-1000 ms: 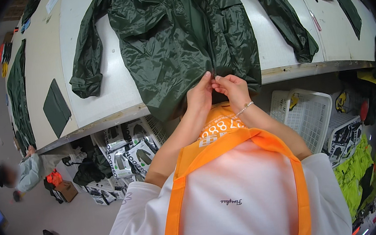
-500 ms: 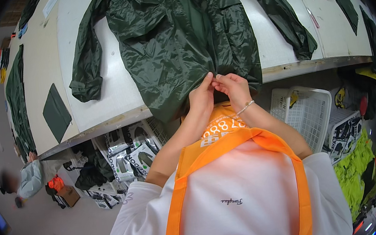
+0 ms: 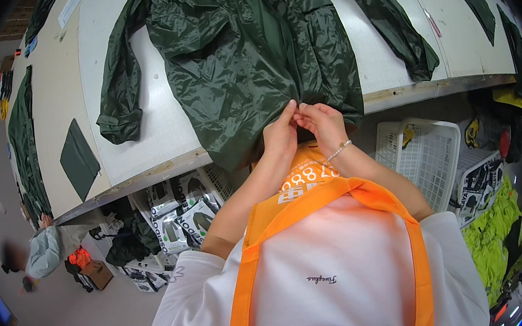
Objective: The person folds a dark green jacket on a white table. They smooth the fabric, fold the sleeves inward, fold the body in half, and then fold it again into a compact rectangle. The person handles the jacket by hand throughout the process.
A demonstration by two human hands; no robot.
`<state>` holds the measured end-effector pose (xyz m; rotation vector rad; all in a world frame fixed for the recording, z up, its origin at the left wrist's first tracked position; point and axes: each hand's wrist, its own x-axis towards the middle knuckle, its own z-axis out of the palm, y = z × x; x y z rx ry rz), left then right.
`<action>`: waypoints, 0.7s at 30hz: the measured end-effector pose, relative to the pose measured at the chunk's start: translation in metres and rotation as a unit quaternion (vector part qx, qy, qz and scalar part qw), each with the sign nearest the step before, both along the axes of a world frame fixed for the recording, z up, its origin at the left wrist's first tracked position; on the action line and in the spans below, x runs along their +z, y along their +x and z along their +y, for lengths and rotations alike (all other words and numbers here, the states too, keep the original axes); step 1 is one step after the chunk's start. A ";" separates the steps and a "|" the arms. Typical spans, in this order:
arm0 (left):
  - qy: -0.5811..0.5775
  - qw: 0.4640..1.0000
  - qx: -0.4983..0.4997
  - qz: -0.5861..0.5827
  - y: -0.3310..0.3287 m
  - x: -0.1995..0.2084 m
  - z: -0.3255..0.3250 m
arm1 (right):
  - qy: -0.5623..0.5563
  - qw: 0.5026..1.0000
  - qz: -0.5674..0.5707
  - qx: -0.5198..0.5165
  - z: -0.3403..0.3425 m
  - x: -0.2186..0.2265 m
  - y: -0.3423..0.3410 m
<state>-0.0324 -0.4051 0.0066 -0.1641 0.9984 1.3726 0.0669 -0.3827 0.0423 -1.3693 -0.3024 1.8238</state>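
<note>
A dark green shiny jacket (image 3: 225, 70) lies spread on the table, both sleeves out to the sides and its hem hanging over the near edge. At the bottom of its front zipper (image 3: 298, 81), my two hands meet. My left hand (image 3: 281, 128) pinches the left front edge at the hem, thumb and fingers closed. My right hand (image 3: 324, 122), with a beaded bracelet at the wrist, pinches the other side right beside it. The fingertips hide the zipper's lower end, so whether its halves are joined cannot be seen.
A flat green folded piece (image 3: 79, 159) lies on the table (image 3: 144, 157) at left. Under its edge are packaged garments (image 3: 180, 217) in baskets. White plastic baskets (image 3: 424, 157) and bright yellow-green garments (image 3: 495, 239) stand at right. Another person (image 3: 41, 252) is at far left.
My hands stay at the zipper's lower end with almost no movement. The view has shifted very slightly, and the jacket lies as before.
</note>
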 end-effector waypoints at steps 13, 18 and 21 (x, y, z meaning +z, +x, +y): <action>-0.068 0.991 -0.071 0.096 -0.004 -0.019 -0.023 | 0.452 0.533 -0.549 0.458 0.032 0.011 0.021; -0.104 0.981 -0.109 0.118 0.003 0.011 -0.045 | 0.640 0.286 -0.480 0.527 0.089 0.032 0.024; -0.195 0.971 -0.119 0.077 0.016 0.013 -0.074 | 0.689 0.207 -0.510 0.471 0.164 0.046 -0.005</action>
